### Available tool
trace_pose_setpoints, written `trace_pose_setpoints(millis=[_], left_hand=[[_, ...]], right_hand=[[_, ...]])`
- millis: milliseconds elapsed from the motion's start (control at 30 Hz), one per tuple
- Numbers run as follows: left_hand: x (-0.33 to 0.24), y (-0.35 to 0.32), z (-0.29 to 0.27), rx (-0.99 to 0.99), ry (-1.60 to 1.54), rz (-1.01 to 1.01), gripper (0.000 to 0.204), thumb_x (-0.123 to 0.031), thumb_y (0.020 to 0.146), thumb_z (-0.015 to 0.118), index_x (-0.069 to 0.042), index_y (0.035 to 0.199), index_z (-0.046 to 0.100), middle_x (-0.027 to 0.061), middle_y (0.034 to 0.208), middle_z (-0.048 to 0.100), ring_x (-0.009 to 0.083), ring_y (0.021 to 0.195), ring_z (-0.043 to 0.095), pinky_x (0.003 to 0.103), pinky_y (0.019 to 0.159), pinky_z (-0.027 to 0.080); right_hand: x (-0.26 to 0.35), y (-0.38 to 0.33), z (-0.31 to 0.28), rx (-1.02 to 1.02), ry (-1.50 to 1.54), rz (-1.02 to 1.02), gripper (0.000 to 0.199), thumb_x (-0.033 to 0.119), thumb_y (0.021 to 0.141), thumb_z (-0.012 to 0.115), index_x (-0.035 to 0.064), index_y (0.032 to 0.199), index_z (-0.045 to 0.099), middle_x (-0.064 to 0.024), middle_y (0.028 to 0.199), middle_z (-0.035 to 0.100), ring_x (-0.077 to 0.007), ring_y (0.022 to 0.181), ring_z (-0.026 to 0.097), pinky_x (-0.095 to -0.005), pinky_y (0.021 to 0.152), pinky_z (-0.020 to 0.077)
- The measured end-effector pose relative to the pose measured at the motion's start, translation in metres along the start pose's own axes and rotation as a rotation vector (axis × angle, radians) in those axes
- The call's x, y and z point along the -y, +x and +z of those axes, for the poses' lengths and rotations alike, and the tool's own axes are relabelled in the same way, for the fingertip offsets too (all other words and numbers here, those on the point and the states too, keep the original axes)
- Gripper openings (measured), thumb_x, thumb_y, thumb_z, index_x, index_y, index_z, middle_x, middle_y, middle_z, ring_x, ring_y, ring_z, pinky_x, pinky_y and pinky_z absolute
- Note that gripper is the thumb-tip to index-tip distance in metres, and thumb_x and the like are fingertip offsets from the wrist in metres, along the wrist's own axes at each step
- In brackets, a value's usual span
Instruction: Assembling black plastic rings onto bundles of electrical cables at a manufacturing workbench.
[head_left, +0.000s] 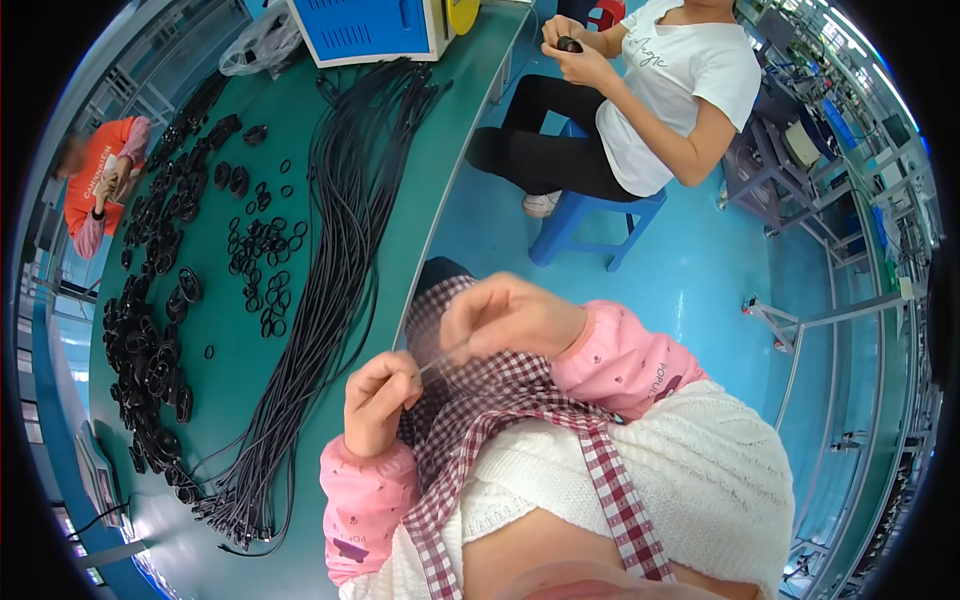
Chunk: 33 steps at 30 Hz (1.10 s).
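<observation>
My left hand (380,402) is closed in a pinch above my lap, beside the table edge. A thin greyish strand (432,367), smeared by motion, runs from its fingertips up to my right hand (512,318). The fingers of my right hand are curled together at the strand's other end and are somewhat blurred. To the left, a long bundle of black cables (345,200) lies along the green table (225,375), its connector ends gathered near the front. Small black rings (265,245) lie scattered beside the bundle.
Many coiled black cables (145,350) are heaped along the table's left side. A blue and white machine (370,30) and a clear plastic bag (262,45) stand at the far end. One person sits on a blue stool (590,225) at far right; another, in orange (100,175), is across the table.
</observation>
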<state>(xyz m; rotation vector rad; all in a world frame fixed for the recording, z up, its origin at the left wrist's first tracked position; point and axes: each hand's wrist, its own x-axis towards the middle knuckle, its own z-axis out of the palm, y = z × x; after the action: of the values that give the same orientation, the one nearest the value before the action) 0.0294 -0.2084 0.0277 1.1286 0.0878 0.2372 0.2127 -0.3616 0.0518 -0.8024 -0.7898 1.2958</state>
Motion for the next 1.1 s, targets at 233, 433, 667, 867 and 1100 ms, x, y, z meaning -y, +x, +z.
trace_pose_setpoints(millis=[233, 433, 667, 867, 1100], left_hand=[[0.029, 0.039, 0.019, 0.021, -0.188, -0.105, 0.011, -0.014, 0.092, 0.059, -0.003, 0.088, 0.057, -0.0024, 0.076, 0.052, 0.0065, 0.065, 0.040, 0.022, 0.060, 0.031], [0.040, 0.061, 0.011, -0.049, -0.227, 0.033, 0.027, -0.030, 0.097, 0.055, -0.005, 0.087, 0.053, -0.0011, 0.075, 0.042, 0.0092, 0.065, 0.035, 0.025, 0.060, 0.030], [0.024, 0.077, 0.002, -0.360, -0.118, 0.176, 0.020, -0.025, 0.098, 0.054, -0.007, 0.089, 0.054, -0.0035, 0.078, 0.046, 0.0066, 0.067, 0.039, 0.025, 0.064, 0.035], [0.051, 0.080, -0.006, -0.459, -0.110, 0.176, 0.024, -0.027, 0.099, 0.053, -0.006, 0.088, 0.056, -0.0029, 0.073, 0.051, 0.0066, 0.066, 0.045, 0.024, 0.063, 0.038], [0.066, 0.106, -0.014, -0.539, 0.155, 0.145, 0.018, -0.020, 0.102, 0.047, -0.003, 0.101, 0.054, 0.0050, 0.091, 0.063, 0.0105, 0.077, 0.063, 0.024, 0.067, 0.055]], right_hand=[[0.037, -0.043, -0.012, -0.269, -0.300, 0.039, 0.010, 0.007, 0.085, 0.065, -0.0013, 0.092, 0.064, -0.0032, 0.082, 0.065, -0.0071, 0.073, 0.058, -0.0206, 0.068, 0.0468], [0.041, -0.033, -0.011, -0.503, -0.566, -0.105, 0.007, 0.004, 0.089, 0.064, -0.0013, 0.092, 0.063, 0.0005, 0.079, 0.062, -0.0034, 0.070, 0.055, -0.0191, 0.060, 0.0419], [0.023, 0.021, -0.018, -0.633, -1.072, -0.411, 0.005, 0.003, 0.090, 0.063, -0.0016, 0.090, 0.061, 0.0008, 0.078, 0.056, -0.0041, 0.068, 0.050, -0.0205, 0.055, 0.0390], [0.000, 0.032, -0.015, -0.620, -1.414, -0.564, 0.004, 0.001, 0.085, 0.065, -0.0013, 0.087, 0.063, -0.0066, 0.074, 0.056, -0.0135, 0.062, 0.056, -0.0249, 0.053, 0.0430], [-0.005, 0.058, -0.026, -0.642, -1.811, -0.643, 0.013, 0.012, 0.080, 0.066, 0.0117, 0.093, 0.068, -0.0002, 0.076, 0.061, -0.0203, 0.068, 0.060, -0.0347, 0.063, 0.0461]])
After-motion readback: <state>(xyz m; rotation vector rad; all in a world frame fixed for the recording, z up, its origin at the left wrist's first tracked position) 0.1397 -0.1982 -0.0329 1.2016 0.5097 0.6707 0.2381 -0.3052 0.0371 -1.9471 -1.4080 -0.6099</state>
